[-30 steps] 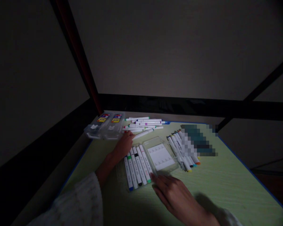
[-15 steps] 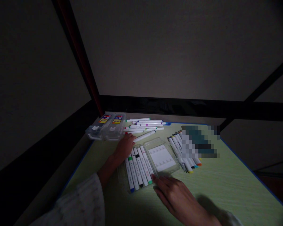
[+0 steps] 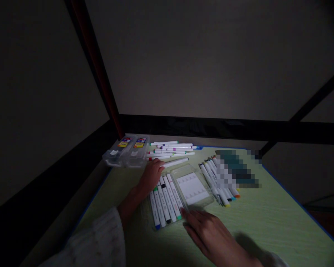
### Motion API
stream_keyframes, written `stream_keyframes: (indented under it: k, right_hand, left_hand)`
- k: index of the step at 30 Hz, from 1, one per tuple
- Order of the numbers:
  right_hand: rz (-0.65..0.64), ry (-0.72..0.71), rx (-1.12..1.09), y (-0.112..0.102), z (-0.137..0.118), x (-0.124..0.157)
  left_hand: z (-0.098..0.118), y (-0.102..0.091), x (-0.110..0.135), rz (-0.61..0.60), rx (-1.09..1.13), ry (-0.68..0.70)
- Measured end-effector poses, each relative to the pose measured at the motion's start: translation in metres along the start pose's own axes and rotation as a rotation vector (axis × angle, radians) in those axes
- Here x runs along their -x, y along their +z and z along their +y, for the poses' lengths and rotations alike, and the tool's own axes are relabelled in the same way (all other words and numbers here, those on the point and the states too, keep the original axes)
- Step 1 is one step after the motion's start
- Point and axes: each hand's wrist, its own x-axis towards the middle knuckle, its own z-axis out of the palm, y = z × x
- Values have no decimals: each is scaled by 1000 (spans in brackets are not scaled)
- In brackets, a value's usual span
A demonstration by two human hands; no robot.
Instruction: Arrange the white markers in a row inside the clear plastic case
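My left hand (image 3: 151, 175) is closed on the left end of a white marker (image 3: 176, 162), which lies nearly flat beyond the case. Below that hand, a clear plastic case (image 3: 174, 223) lies unfolded with a row of white markers (image 3: 167, 198) in its left half; their end colours include blue, black and green. A white printed card (image 3: 193, 188) shows in the case's right half. My right hand (image 3: 208, 231) rests by the near edge of the case, fingers stretched toward the green-ended marker and the thumb apart. Its fingertips touch the case's corner.
Two clear closed cases with labels (image 3: 137, 154) stand at the back left. More loose white markers (image 3: 174, 147) are heaped at the back. Another bunch of markers (image 3: 219, 183) lies right of the open case, beside a blurred-out dark green patch (image 3: 235, 165). Walls border the table (image 3: 267, 215).
My left hand and the marker in it have shifted slightly right, and the marker lies a little flatter. The right hand stays at the case's corner. The whole view has shifted a little.
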Motion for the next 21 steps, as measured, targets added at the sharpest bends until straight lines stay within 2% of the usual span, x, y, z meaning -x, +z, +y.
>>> stream_keyframes:
  k: [8,13,18,21]
  right_hand:
    - [-15,5,-27,0,1,-1]
    - [-25,9,-40,0,1,1]
    - [4,-7,-42,2,2,2]
    - [10,-10,-21,2,2,1]
  left_hand:
    - [12,-5,-1,164,169,-42]
    - [10,-3,-1,210,277,-54]
    - [8,0,-3,255,445,-162]
    - [7,2,-4,242,573,-230]
